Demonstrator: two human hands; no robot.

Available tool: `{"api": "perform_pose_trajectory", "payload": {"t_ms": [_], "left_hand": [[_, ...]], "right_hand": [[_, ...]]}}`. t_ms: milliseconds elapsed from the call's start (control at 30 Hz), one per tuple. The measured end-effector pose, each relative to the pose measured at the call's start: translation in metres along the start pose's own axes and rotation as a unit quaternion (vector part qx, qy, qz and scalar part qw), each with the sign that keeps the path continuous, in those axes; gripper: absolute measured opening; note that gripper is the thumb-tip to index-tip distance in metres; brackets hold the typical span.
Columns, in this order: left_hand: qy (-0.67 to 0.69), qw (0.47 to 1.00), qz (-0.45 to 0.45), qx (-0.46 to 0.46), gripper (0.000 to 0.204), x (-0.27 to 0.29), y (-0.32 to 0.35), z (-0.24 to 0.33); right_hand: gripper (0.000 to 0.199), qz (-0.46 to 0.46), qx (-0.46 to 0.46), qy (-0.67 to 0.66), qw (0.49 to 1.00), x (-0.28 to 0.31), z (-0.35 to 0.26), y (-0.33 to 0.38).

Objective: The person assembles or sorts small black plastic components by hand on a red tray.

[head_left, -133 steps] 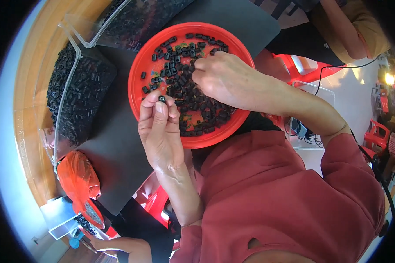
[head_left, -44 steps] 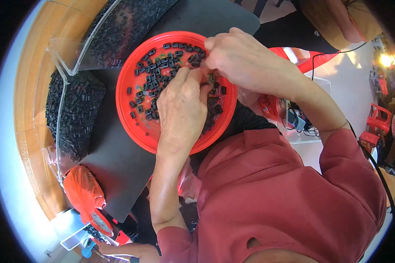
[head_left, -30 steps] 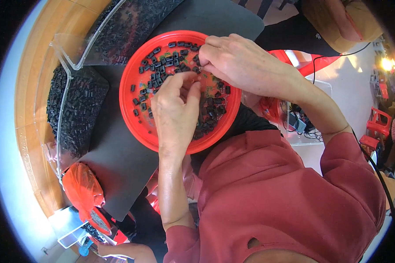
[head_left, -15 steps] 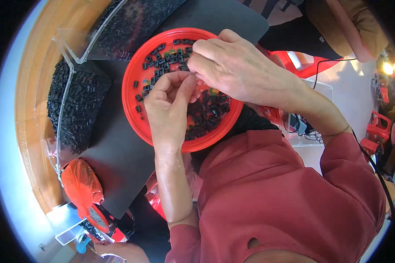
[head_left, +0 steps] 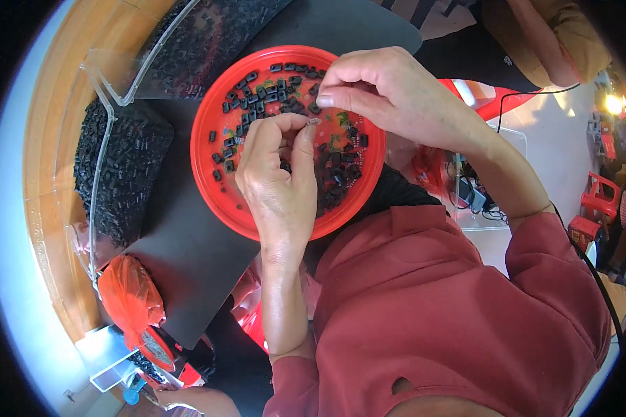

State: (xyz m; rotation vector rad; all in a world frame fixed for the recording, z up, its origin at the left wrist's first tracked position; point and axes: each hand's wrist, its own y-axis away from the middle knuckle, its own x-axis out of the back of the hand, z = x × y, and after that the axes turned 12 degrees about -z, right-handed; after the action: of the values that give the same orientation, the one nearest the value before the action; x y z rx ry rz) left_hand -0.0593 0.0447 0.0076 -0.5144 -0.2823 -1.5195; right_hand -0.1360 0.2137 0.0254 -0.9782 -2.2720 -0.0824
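Note:
A round red tray holds many small black plastic pieces, with more of them heaped at its right side. Over its middle, my left hand pinches a small silvery ribbed piece, which looks like a spring, between thumb and forefinger. My right hand is above the tray's right rim, its thumb and fingertips drawn together. Whether anything sits in that pinch is too small to make out; a black piece shows just below the fingertips.
Clear plastic bins full of black pieces stand at the left and far left on the dark table mat. An orange-red plastic bag lies at the lower left. Another person's arm reaches in there; someone else sits at the upper right.
My hands were together over the tray and are now apart. The right has moved right; the left has shifted slightly right and down, and the silvery piece now shows at its fingertips.

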Motion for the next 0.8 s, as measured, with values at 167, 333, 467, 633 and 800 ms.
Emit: {"api": "perform_pose_trajectory", "payload": {"t_ms": [167, 333, 467, 633, 800], "left_hand": [[-0.156, 0.983, 0.021, -0.095, 0.01, -0.005, 0.0, 0.009], [-0.178, 0.974, 0.042, -0.13, 0.011, -0.008, 0.001, 0.011], [-0.016, 0.999, 0.009, -0.036, 0.012, -0.008, 0.002, 0.003], [0.179, 0.977, -0.045, 0.11, 0.008, 0.0, 0.004, 0.007], [0.344, 0.927, -0.057, 0.136, 0.012, 0.002, 0.009, 0.001]], "right_hand": [[0.018, -0.077, -0.053, -0.046, 0.995, 0.0, 0.001, 0.003], [0.016, -0.089, -0.077, -0.107, 0.987, 0.004, -0.004, 0.006], [0.019, 0.013, -0.05, -0.103, 0.993, -0.007, -0.011, 0.012], [0.014, 0.09, 0.039, 0.032, 0.995, -0.004, -0.005, 0.012], [0.01, 0.055, 0.064, 0.069, 0.994, -0.008, -0.003, 0.01]]}}
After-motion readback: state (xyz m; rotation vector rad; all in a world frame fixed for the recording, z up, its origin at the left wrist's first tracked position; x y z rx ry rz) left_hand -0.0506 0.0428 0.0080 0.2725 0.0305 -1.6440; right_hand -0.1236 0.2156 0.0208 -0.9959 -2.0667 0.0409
